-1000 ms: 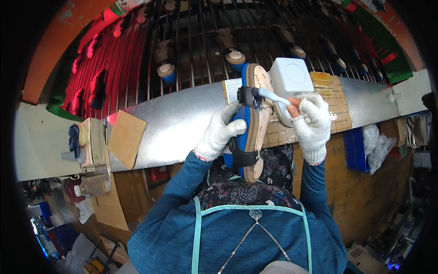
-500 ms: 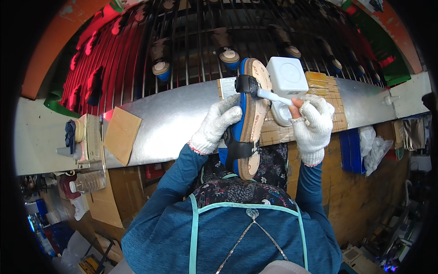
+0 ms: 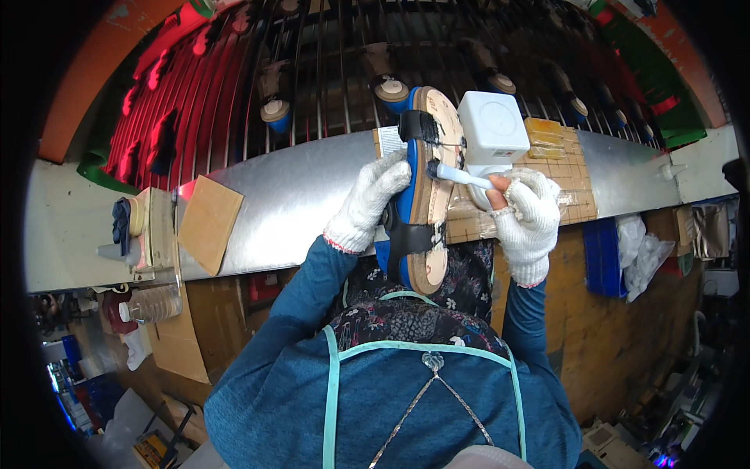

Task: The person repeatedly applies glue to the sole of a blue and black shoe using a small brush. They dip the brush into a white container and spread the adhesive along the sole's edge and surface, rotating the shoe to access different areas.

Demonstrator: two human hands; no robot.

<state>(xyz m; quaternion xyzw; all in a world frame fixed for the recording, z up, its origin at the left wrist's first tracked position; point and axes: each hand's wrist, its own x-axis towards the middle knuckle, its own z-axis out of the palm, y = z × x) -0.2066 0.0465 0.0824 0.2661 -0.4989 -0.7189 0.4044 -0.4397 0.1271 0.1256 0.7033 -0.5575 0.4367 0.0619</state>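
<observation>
My left hand (image 3: 369,202), in a white knit glove, is closed on the blue side of a sandal on a blue last (image 3: 439,199). The sandal's pale underside faces up, and black straps wrap onto it in two places. My right hand (image 3: 530,223), gloved with bare fingertips showing, pinches a white-handled brush (image 3: 467,177). Its dark bristles touch the sandal's edge between the two straps. Just beyond the right hand stands a square white container (image 3: 494,129), with a round white piece partly hidden below it.
Metal rods (image 3: 324,102) run behind the steel bench (image 3: 289,187), carrying several more sandals on lasts. Yellow blocks (image 3: 544,138) lie on taped cardboard (image 3: 576,176) at the right. A tan board (image 3: 211,225) rests left, and a blue bin (image 3: 601,258) hangs lower right.
The brush has moved from beside the far strap toward me and slightly left, onto the sandal's edge. The sandal has shifted slightly away from me.
</observation>
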